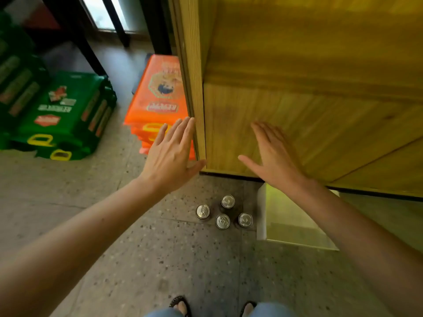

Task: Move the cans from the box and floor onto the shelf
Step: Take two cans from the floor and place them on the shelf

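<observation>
Several silver-topped cans (223, 213) stand upright in a small cluster on the speckled floor, just in front of the wooden shelf unit (309, 110). To their right sits an open box (262, 211) with a pale rim, its inside partly hidden by my right forearm. My left hand (170, 154) is raised with fingers spread, beside the shelf unit's left corner post. My right hand (272, 154) is also spread flat, in front of the unit's lower wooden panel. Both hands hold nothing and are well above the cans.
A stack of orange cartons (158, 99) lies on the floor left of the shelf unit. Green cartons (59, 115) are piled further left. Dark table legs (89, 51) stand behind them. My feet in sandals (180, 305) show at the bottom edge.
</observation>
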